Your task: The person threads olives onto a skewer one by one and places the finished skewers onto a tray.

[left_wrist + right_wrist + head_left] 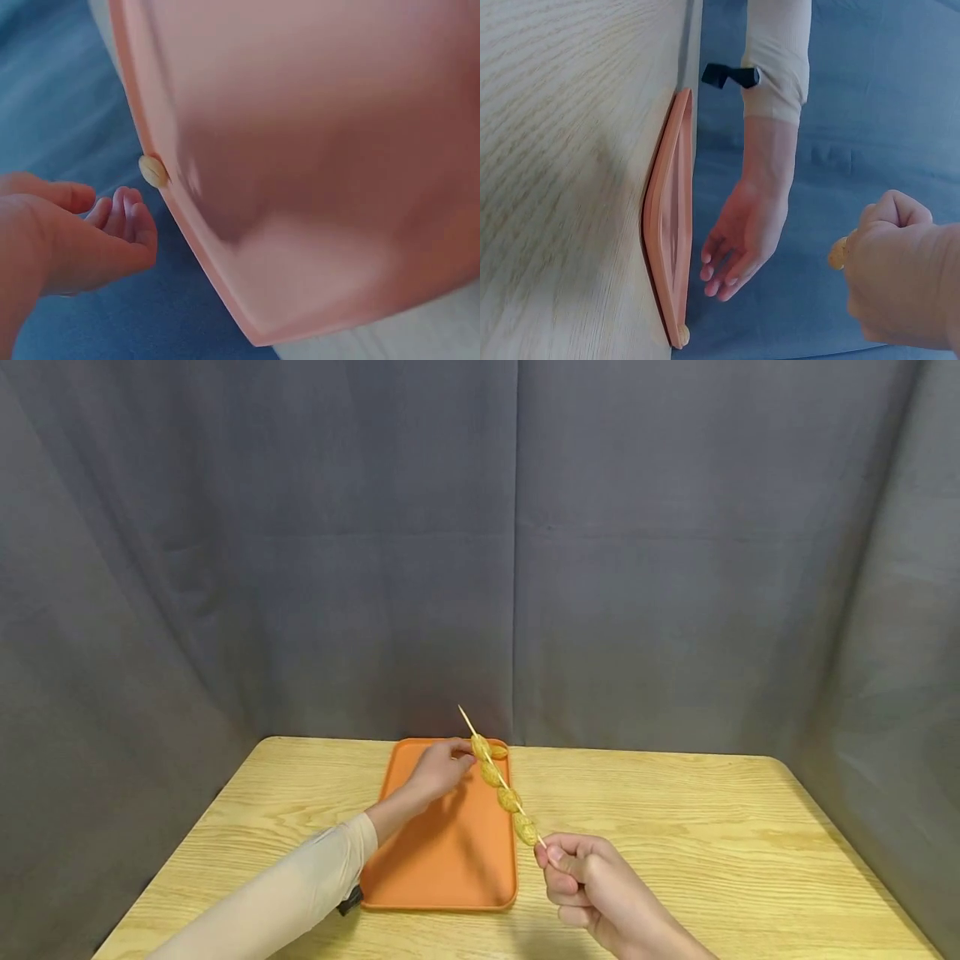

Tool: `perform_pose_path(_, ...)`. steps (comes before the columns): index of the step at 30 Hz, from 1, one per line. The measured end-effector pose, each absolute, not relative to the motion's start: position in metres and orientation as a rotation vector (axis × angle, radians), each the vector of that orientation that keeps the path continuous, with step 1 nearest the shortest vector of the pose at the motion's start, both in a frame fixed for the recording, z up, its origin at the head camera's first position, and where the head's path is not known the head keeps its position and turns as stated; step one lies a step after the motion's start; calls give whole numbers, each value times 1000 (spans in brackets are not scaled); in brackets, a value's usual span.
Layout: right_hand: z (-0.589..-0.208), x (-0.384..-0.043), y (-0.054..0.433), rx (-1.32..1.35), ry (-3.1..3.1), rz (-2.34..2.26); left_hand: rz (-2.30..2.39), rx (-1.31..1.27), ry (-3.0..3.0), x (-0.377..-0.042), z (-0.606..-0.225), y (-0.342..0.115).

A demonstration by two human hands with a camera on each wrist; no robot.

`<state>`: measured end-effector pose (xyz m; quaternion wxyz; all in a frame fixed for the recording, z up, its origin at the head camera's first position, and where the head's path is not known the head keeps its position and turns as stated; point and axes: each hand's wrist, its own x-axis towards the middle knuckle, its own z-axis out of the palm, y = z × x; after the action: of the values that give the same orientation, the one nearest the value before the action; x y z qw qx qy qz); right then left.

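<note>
In the head view my right hand pinches the lower end of a thin wooden skewer. Several golden, oval food pieces are threaded along it, and its bare pointed tip slants up to the left. Past the right fist in the right wrist view, just one piece peeks out. My left hand hovers over the far part of an orange tray, fingers loosely bent and holding nothing. One loose oval piece lies at the tray's rim, close to the left fingertips.
The tray stands on a light wood-grain table. Grey curtains hang behind the table and along both sides. A black strap end sticks out from the beige left sleeve.
</note>
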<state>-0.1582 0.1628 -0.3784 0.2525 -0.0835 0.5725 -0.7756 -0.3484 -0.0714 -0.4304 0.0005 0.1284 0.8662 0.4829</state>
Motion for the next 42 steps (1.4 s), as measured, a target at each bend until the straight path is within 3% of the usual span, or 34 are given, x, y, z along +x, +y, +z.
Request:
perform_pose_path(13,-382,-160,163,-222,1586,-2137,656,748,3276,-388,-452,-40)
perform_pose_path(25,-385,-162,160,-237,1565,-2151,552,986,3280,-397,-461,-37)
perform_pose_path(42,-381,-163,161,-245,1575,-2140,730,957,3239,-407,-471,-31)
